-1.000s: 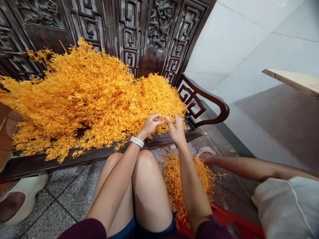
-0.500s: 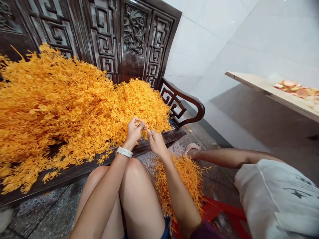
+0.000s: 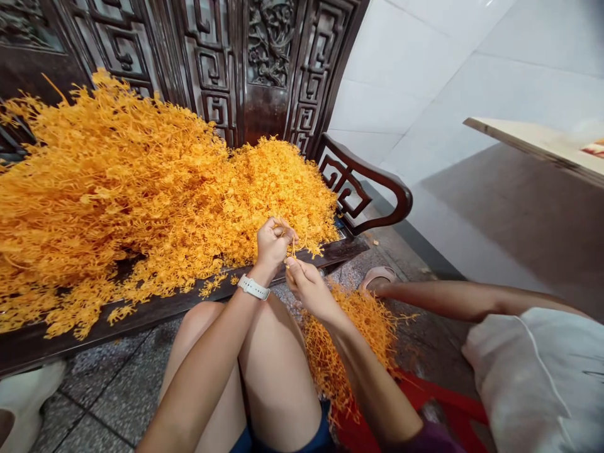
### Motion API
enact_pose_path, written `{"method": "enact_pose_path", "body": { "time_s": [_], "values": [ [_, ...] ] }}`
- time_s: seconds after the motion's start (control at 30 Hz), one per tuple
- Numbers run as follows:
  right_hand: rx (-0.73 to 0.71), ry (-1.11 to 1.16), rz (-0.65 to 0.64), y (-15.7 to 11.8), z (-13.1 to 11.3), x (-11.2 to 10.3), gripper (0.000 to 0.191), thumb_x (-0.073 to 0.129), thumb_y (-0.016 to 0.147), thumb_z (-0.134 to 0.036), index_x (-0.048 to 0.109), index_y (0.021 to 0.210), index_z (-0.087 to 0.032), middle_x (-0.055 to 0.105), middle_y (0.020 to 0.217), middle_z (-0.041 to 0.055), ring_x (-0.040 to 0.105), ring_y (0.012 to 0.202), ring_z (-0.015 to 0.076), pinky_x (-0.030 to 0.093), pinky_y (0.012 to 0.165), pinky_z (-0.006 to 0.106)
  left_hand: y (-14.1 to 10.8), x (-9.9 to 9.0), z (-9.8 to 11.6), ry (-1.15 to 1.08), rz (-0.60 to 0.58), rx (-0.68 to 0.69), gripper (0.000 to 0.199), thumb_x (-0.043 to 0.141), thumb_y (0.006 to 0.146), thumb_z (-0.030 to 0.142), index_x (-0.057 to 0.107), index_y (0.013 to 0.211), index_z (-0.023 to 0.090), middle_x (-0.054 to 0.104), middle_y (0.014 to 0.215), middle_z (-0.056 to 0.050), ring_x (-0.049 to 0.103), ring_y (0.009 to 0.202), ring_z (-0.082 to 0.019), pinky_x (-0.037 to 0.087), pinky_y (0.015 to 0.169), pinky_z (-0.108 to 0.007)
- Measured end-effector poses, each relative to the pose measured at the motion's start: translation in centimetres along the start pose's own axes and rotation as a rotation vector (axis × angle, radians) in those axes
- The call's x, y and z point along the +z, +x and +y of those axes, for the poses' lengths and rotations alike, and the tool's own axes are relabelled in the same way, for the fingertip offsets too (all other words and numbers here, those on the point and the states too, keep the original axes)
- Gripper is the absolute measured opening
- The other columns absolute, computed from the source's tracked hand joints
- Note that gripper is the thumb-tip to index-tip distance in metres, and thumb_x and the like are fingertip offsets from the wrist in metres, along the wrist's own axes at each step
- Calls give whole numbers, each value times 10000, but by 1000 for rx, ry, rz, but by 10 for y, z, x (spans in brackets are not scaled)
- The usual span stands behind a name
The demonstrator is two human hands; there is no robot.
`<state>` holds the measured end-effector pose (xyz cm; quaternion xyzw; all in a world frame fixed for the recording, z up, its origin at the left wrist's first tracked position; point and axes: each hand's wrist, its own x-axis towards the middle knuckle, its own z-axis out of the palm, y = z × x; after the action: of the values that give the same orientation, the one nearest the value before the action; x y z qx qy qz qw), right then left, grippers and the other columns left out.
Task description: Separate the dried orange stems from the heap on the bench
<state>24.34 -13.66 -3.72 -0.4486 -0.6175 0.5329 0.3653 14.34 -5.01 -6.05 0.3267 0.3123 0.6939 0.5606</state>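
Just in front of the bench edge, my left hand (image 3: 272, 244) is closed with its fingertips pinching a thin orange plastic stem (image 3: 294, 244). My right hand (image 3: 306, 284), lower and to the right, pinches the stem's other end between thumb and fingers. A large heap of orange branching plastic pieces (image 3: 155, 189) covers the bench seat behind my hands. Below my right forearm lies another orange pile of stringy plastic stems (image 3: 349, 346), partly hidden by that arm. A pale watch (image 3: 253, 287) is on my left wrist.
The dark carved wooden bench (image 3: 267, 116) has a curved armrest (image 3: 377, 182) at its right end. A red stool (image 3: 425, 396) is at lower right, beside another person's leg (image 3: 438, 299) and pale shorts (image 3: 519, 371). A wooden board (image 3: 533, 135) juts in at right.
The view has shifted left, so everything appears farther right. My right hand has dropped slightly away from my left, and more of the thin stem shows between them.
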Motion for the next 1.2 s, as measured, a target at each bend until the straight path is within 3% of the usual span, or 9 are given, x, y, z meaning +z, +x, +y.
{"method": "enact_pose_path", "body": {
  "time_s": [0.27,0.43,0.53,0.77,0.8,0.9,0.97,1.07,1.2],
  "values": [
    [65,137,23,-16,8,4,550,492,1028,-626,376,661,-233,331,552,-65,259,502,97,250,481,260,-8,4,-11,98,-66,96,270,793,773,221,532,843,213,616,674,22,614,566,-121,502,579,-262],
    [-112,112,-790,-59,25,62,443,519,1042,-539,558,767,-194,565,685,-17,495,603,97,410,598,225,31,-14,-14,109,295,60,331,744,891,216,415,870,241,569,671,57,579,568,-92,453,576,-219],
    [-214,-22,-1028,-69,29,80,349,543,1058,-456,626,867,-176,663,791,11,605,691,105,451,658,211,48,-30,-7,147,299,13,331,745,915,261,415,899,238,597,714,51,561,545,-79,428,568,-211],
    [-343,-48,-1444,-18,-62,0,296,512,1081,-367,728,1011,-177,769,948,99,741,889,173,569,848,270,37,-39,10,81,72,-83,213,690,932,203,486,992,224,748,887,-32,501,507,-63,354,499,-202],
    [-336,3,-1315,-5,-77,-11,311,563,1052,-437,738,985,-189,760,914,84,741,868,178,583,823,283,35,-39,9,88,52,-84,199,680,937,201,497,1013,223,760,898,-39,518,515,-68,376,508,-205],
    [-323,154,-274,43,-98,-34,629,448,974,-769,712,986,-198,710,908,65,716,851,180,593,762,328,33,-38,5,148,51,-68,172,664,947,212,520,1041,222,774,898,-43,561,537,-83,421,530,-218],
    [-292,120,199,78,-90,-47,701,303,1005,-781,649,1166,-193,687,1090,99,714,985,187,591,805,340,32,-39,3,188,71,-58,150,656,953,220,532,1037,222,772,887,-41,560,532,-90,419,523,-227],
    [-332,-25,473,116,-58,-62,577,398,1017,-716,571,1260,-222,661,1184,123,699,1008,197,583,755,315,32,-40,5,231,85,-35,124,662,952,223,552,1010,220,761,884,-46,551,526,-99,403,511,-233],
    [-270,-200,439,120,-22,-64,442,548,986,-617,582,1210,-237,654,1236,122,670,1007,202,574,718,306,34,-40,11,266,61,9,63,603,956,156,581,970,214,728,827,-40,526,515,-102,378,489,-226]
  ]
}}
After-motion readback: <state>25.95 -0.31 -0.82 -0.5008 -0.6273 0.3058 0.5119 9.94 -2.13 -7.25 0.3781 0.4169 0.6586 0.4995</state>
